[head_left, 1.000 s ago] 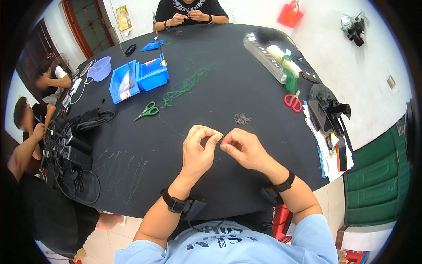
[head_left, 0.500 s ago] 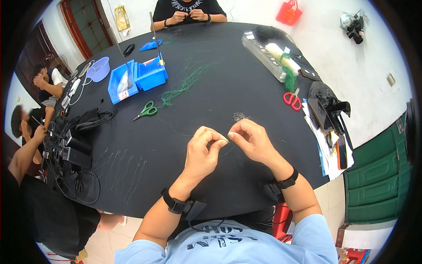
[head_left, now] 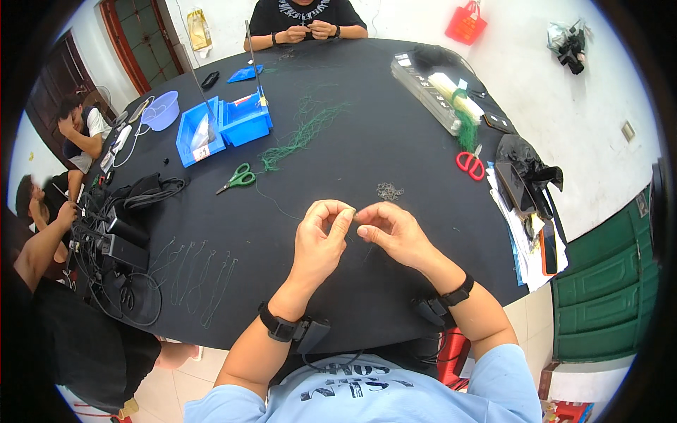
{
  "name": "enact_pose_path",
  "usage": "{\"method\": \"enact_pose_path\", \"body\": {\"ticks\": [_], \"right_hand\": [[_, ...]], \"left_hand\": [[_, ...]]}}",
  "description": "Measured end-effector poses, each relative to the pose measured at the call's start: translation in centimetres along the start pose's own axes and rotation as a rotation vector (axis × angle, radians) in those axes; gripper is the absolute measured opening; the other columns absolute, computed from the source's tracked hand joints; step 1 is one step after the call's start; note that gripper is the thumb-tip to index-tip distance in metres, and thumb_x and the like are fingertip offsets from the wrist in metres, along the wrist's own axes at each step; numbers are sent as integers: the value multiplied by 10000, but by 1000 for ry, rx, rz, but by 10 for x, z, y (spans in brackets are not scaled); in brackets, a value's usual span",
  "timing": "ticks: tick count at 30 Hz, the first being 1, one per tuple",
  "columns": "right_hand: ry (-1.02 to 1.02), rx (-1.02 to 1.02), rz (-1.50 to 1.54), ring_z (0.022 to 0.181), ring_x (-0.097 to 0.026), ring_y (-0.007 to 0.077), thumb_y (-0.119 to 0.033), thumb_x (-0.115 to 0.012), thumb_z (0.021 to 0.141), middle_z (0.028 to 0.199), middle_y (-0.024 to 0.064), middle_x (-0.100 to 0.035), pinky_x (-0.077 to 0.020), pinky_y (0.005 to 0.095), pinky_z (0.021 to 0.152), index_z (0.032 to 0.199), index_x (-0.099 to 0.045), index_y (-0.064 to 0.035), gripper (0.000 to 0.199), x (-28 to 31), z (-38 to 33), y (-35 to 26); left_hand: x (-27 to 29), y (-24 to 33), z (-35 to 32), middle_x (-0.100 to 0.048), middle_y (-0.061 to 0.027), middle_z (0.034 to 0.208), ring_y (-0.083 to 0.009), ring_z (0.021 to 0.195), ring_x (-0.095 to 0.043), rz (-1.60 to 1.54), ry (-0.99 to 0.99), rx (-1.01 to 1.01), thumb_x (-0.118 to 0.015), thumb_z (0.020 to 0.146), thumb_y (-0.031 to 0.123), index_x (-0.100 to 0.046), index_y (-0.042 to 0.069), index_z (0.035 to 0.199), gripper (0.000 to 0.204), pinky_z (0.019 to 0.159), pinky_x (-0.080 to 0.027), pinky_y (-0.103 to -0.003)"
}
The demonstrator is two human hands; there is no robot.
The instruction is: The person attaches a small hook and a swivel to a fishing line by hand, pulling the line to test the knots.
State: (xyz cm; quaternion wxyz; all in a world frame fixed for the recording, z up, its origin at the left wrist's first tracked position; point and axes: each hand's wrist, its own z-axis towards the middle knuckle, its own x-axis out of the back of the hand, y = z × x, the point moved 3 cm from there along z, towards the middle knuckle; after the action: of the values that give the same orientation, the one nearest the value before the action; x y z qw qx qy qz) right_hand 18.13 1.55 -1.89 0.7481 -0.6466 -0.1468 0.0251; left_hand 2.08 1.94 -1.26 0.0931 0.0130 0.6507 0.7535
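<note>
My left hand (head_left: 321, 236) is closed in a pinch, thumb against index finger. A thin green thread (head_left: 276, 205) runs into it from the tangle of green thread (head_left: 303, 137) farther off. Something tiny shows at the pinched fingertips, too small to name. My right hand (head_left: 395, 233) is close beside it, slightly blurred, its index finger reaching to the left fingertips and its thumb held apart. Just beyond the right hand lies a small pile of thin metal pieces (head_left: 389, 191), hook-like in shape. Several knotted lengths of green thread (head_left: 209, 285) lie in a row at the left.
Green-handled scissors (head_left: 238, 178) and blue bins (head_left: 243, 120) stand left of the thread tangle. At the right are red-handled scissors (head_left: 471, 163), a clear plastic case (head_left: 427, 92), papers and phones (head_left: 515, 185). Cables and black boxes (head_left: 123, 250) crowd the left edge. Other people sit around the table.
Both hands have shifted slightly left and away from me. The right thumb has parted from its index finger, which now reaches to the left fingertips. The metal pile is more exposed.
</note>
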Motion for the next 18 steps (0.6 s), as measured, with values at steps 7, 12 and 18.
{"method": "enact_pose_path", "body": {"ticks": [7,12,18], "right_hand": [[40,-69,34,842,-598,107,-221,-685,888,927,37,-630,-492,249,758,1046,-662,-1,272,-1,-1,-2],[107,-170,305,893,-585,95,-161,-698,878,903,15,-641,-473,250,807,999,-663,-18,191,0,-3,-4],[180,-32,193,811,-575,67,-141,-703,864,865,0,-640,-474,231,739,935,-661,-33,136,3,-1,-3]], "left_hand": [[-1,-6,1,-518,26,760,-10,517,-416,22,14,50,-619,935,188,-576,23,990,179,438,-325,-159],[-5,-8,-2,-513,8,931,-25,613,-481,176,-4,-105,-615,935,183,-613,-2,945,185,479,-388,-179],[-7,-5,-1,-520,9,902,-26,612,-478,181,-2,-95,-613,936,184,-621,-5,952,189,491,-393,-180]]}}
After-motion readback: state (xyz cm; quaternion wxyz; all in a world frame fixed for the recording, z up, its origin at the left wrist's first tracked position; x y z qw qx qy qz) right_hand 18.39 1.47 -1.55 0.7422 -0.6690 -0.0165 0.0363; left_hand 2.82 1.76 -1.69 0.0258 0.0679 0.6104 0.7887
